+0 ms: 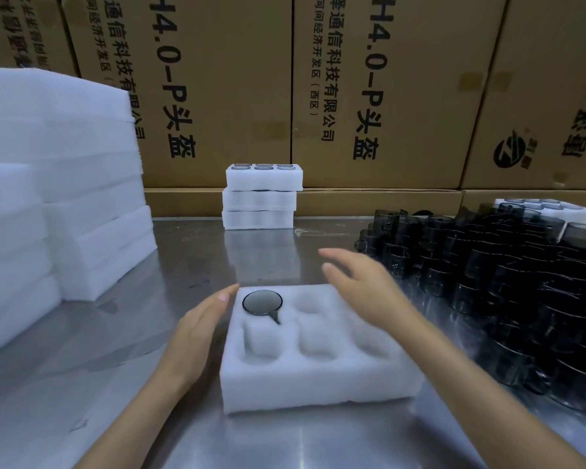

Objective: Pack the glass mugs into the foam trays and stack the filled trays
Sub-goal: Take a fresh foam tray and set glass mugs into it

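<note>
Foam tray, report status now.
Left hand open against foam tray side; right hand open above it. One mug seated, five pockets empty. Nothing in the way.

Table (197, 252): brushed metal surface, grey, filling the lower frame from left edge to right; scuffed, with soft pale reflections in the centre and lower middle.

Cardboard cartons (224, 89): brown, large, standing side by side across the whole upper frame as a back wall; black printed Chinese characters and "H4.0-P" run vertically down their faces. A round black logo (509, 154) shows on the carton at upper right. Small patches of tape mark several faces.

Flat cartons (379, 203): a lower brown row lying along the back edge of the table, under the upright ones.

Light: even, cool, from above; no window in view.
</note>
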The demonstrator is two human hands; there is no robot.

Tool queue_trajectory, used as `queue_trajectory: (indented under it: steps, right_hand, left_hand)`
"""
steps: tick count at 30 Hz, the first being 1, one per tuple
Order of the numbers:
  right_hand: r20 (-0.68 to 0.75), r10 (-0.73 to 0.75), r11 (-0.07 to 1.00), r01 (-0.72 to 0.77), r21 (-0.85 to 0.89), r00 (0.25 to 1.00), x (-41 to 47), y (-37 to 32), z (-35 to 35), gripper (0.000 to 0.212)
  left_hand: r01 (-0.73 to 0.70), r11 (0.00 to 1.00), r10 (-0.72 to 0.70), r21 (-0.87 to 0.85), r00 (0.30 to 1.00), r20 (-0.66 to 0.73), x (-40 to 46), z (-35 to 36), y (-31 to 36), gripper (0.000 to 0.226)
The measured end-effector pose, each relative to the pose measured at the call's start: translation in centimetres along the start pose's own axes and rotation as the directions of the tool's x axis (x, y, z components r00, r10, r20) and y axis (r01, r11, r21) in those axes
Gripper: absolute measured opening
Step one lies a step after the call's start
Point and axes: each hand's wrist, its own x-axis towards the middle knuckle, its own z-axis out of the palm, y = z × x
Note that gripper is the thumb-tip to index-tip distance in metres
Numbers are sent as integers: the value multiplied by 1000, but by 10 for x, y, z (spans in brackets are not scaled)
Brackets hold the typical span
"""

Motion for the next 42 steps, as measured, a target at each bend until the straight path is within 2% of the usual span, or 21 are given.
queue_trajectory:
  steps: [3,6,8,11,14,19,22,26,31,33,36,40,42]
  right_hand:
    - [-129,228,974,-226,27,965,14,42,-19,40]
    - [-177,355,935,-348,70,918,15,86,-15,43]
    - [-249,371,929,-355,107,894,12,106,-7,45]
    - [-338,338,939,-337,62,878,16,118,-2,46]
    - [-328,328,921,-377,-98,886,24,126,0,52]
    - [-289,379,837,-459,-298,879,35,128,3,55]
    - [-318,312,840,-417,-348,895,34,126,5,48]
    - [-404,178,877,-330,-348,897,26,123,5,28]
    - [-387,211,896,-336,-292,898,16,117,5,27]
    - [-374,242,919,-335,-208,896,10,115,6,28]
    - [-405,279,959,-274,71,871,2,104,3,22]
    - [-458,189,957,-59,283,868,5,65,-15,53]
    - [-425,99,951,40,306,900,8,40,-21,56]
  left_hand:
    - [94,995,-92,-40,994,51,3,-1,-5,26]
    - [87,996,-83,-28,990,118,2,0,-3,32]
    - [71,997,-65,-39,987,146,0,1,1,28]
    - [107,994,-98,-34,975,201,-1,1,3,51]
    - [76,996,-59,-51,962,267,-1,1,7,52]
    - [69,996,-53,-51,963,264,0,0,8,54]
    - [77,995,-59,-57,963,262,1,-1,6,57]
    - [59,997,-43,-52,962,268,2,-1,8,47]
    - [70,995,-50,-68,964,260,-1,0,9,42]
    - [77,995,-58,-68,968,243,-1,0,9,43]
    - [76,995,-59,-65,970,238,-1,0,9,43]
    - [76,994,-57,-76,972,227,-1,1,10,40]
    - [69,995,-49,-75,970,239,-2,1,10,38]
